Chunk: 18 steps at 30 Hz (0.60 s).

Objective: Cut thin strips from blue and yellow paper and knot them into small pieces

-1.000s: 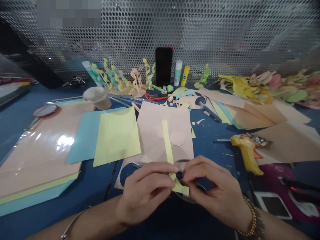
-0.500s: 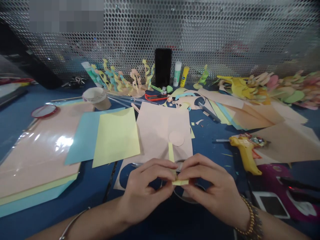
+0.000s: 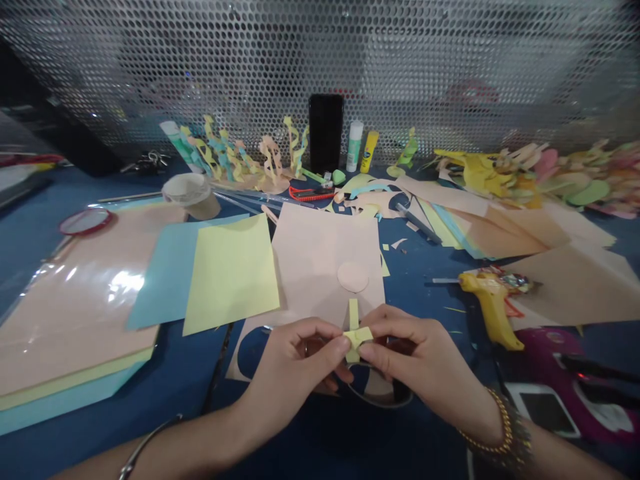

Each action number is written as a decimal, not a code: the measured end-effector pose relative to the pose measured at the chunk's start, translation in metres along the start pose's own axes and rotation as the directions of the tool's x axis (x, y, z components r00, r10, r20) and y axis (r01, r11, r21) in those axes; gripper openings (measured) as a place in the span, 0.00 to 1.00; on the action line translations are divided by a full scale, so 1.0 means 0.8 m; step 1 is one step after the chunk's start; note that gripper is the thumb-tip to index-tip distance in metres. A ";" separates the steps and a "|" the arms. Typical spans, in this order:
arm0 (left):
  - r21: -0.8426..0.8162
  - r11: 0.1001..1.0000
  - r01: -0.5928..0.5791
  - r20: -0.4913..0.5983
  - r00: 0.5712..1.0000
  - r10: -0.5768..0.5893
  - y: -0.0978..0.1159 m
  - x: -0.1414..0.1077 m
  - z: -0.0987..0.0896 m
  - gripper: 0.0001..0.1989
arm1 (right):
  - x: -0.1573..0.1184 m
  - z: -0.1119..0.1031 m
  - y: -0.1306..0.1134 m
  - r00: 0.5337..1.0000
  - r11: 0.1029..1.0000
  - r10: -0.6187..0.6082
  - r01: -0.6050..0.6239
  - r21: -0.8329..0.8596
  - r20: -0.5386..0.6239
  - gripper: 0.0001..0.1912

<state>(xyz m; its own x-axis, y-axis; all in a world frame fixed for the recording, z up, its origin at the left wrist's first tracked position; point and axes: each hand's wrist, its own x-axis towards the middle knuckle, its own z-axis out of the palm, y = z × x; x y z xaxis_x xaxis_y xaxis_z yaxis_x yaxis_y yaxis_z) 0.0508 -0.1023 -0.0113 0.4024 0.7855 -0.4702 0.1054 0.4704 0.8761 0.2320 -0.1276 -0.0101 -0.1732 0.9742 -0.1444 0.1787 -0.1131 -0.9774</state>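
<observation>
Between my hands is a folded yellow paper strip (image 3: 357, 337), with one narrow end standing up away from me. My left hand (image 3: 305, 360) pinches its left side between thumb and fingers. On the right side, the thumb and fingers of my right hand (image 3: 407, 350) grip the same strip. Below it lies a pair of scissors, its dark handle loop (image 3: 383, 393) partly hidden by my hands. Just beyond the strip, a pale pink paper circle (image 3: 353, 276) rests on a pink sheet (image 3: 327, 247).
Yellow sheet (image 3: 233, 277) and blue sheet (image 3: 163, 280) lie left, beside a plastic-wrapped paper pack (image 3: 95, 287). A yellow glue gun (image 3: 487, 300) and a purple device (image 3: 565, 380) are at right. Paper curls (image 3: 270, 163), a black phone (image 3: 326, 133) and glue sticks (image 3: 355, 147) stand at the back.
The yellow strip has been turned so its folded face shows toward me, and its upright end has shifted slightly right. My hands have rotated, uncovering more of the strip and scissors.
</observation>
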 end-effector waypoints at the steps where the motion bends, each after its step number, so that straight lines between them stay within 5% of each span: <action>1: 0.008 1.000 -0.009 0.004 1.000 0.009 -0.001 0.000 0.000 0.10 | 0.000 0.000 0.001 1.000 1.000 0.001 -0.001 0.006 0.000 0.06; 7: 0.040 0.996 -0.079 0.055 0.996 0.077 -0.003 -0.001 -0.002 0.09 | -0.001 -0.001 0.003 1.000 1.000 -0.009 0.009 -0.004 -0.028 0.07; 18: -0.036 0.994 -0.104 -0.009 0.995 0.104 -0.007 -0.002 -0.001 0.06 | -0.002 0.000 0.007 0.999 0.999 0.002 0.000 0.036 -0.046 0.07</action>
<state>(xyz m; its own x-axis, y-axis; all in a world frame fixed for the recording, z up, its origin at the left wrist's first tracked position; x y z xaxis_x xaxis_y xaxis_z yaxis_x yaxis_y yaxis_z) 0.0487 -0.1061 -0.0156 0.4027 0.8340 -0.3773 0.0303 0.3999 0.9161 0.2332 -0.1298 -0.0156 -0.1284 0.9820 -0.1387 0.1435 -0.1200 -0.9823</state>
